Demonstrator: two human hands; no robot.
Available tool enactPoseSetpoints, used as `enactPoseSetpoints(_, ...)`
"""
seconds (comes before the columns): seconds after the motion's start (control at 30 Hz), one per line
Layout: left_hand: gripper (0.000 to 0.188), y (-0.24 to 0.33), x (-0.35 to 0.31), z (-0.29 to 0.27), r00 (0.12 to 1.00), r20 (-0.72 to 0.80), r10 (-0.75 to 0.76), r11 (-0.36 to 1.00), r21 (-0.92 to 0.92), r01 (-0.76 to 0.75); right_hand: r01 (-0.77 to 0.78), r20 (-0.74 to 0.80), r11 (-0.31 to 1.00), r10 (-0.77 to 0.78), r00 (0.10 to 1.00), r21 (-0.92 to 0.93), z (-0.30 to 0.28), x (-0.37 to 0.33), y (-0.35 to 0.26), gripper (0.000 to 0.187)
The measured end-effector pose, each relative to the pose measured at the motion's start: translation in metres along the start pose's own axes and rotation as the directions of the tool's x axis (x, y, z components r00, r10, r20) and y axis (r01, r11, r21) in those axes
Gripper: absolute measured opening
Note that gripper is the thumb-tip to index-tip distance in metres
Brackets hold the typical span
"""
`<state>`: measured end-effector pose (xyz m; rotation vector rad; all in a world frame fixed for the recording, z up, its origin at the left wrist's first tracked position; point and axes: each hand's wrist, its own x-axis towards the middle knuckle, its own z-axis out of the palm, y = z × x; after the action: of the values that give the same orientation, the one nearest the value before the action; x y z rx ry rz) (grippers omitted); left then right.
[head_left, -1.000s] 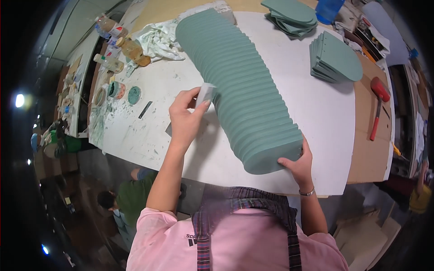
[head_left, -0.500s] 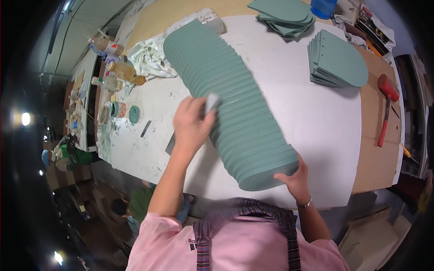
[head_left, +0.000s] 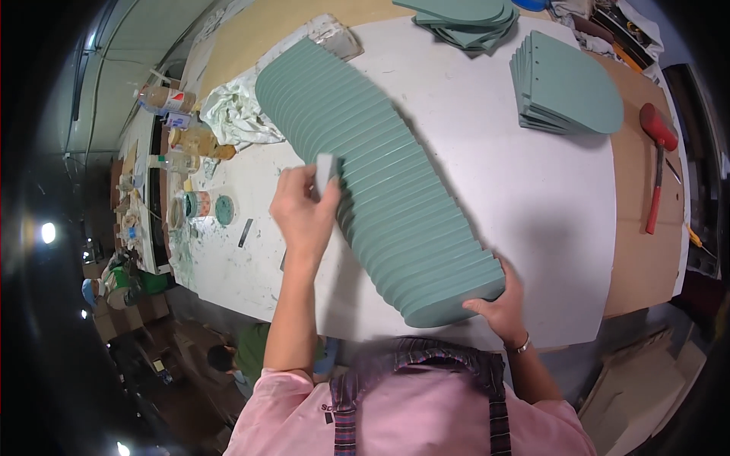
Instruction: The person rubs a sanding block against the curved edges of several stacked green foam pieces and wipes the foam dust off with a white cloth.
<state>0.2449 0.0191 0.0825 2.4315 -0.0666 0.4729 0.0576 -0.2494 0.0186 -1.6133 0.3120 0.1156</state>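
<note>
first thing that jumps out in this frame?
The long row of green rounded boards stood on edge, running diagonally across the white tabletop. The left hand presses a small pale block against its side, while the right hand braces the near end. A red-headed mallet lies far right.

left hand (head_left: 304,213): presses small pale block (head_left: 326,172) on green panel row (head_left: 380,182) | right hand (head_left: 498,304): steadies near end

Bare tabletop (head_left: 525,197) right of panel row (head_left: 380,175)
</note>
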Motion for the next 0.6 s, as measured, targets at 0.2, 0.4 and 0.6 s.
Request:
enactPoseSetpoints(0.2, 0.024, 0.059, 0.036, 0.062, 0.953, 0.08, 0.293, 0.946, 0.121, -0.301, -0.01, 0.058, 1.0, 0.011, 0.998, -0.012, -0.001, 0.002, 0.001, 0.088)
enactPoseSetpoints(0.4, 0.022, 0.001, 0.014, 0.016, 0.997, -0.052, -0.053, 0.998, 0.019, 0.054, -0.004, 0.058, 0.999, 0.002, 0.998, 0.046, -0.005, 0.001, 0.005, 0.088)
enactPoseSetpoints(0.6, 0.025, 0.055, 0.047, 0.059, 0.978, 0.067, 0.197, 0.966, 0.16, -0.205, -0.009, 0.06, 1.0, 0.007, 0.998, 0.029, -0.004, 0.002, 0.007, 0.089)
